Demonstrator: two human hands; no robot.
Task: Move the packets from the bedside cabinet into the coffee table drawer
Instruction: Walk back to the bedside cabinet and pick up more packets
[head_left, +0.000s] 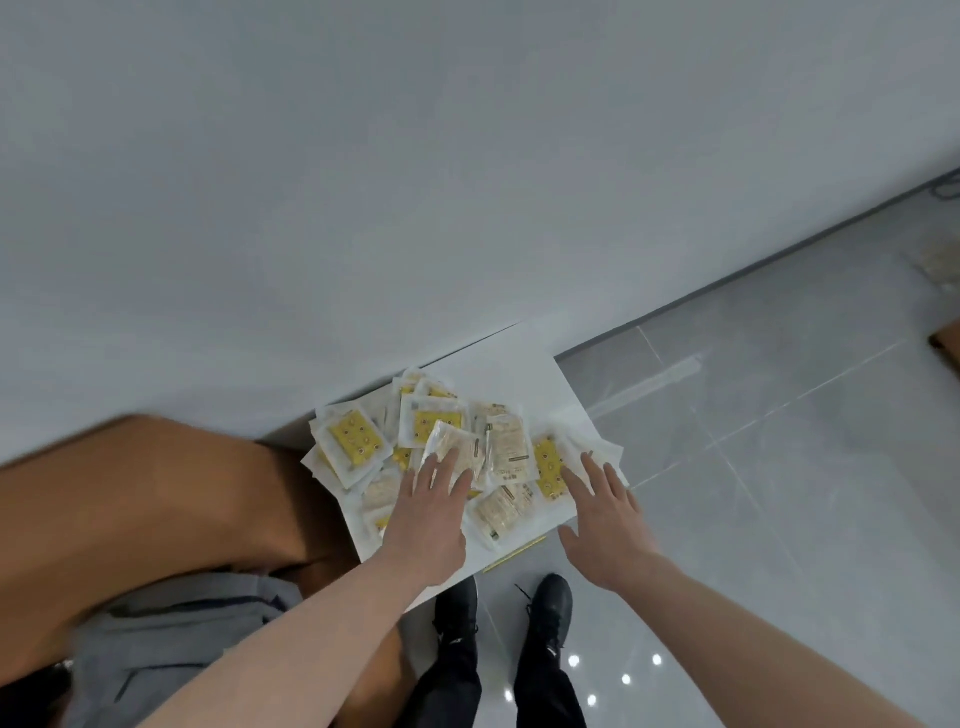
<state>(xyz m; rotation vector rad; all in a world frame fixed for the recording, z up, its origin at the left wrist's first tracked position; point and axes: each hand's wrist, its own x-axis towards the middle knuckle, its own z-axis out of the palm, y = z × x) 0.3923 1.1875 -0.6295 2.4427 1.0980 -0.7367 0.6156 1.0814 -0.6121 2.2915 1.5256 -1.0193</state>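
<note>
A loose heap of packets (457, 447) is spread over the white top of the cabinet (524, 364), which is set against the pale wall (415, 156). Some packets show yellow squares, others are pale and clear-wrapped, and many are overlapped. The left hand (434, 512) is laid flat on the middle of the heap, with its fingers straight and slightly spread, and the fingertips are placed on a crinkled clear packet; nothing is pinched. The right hand (605, 514) is held open at the right edge of the heap, with fingers spread and the fingertips touching or just above a yellow packet there; whether contact is made cannot be told. A brown padded headboard (145, 509) is seen just beside the cabinet on the left, with grey bedding (171, 639) below it. Two black shoes (550, 608) are planted on the grey tiled floor (779, 441) in front of the cabinet.
</note>
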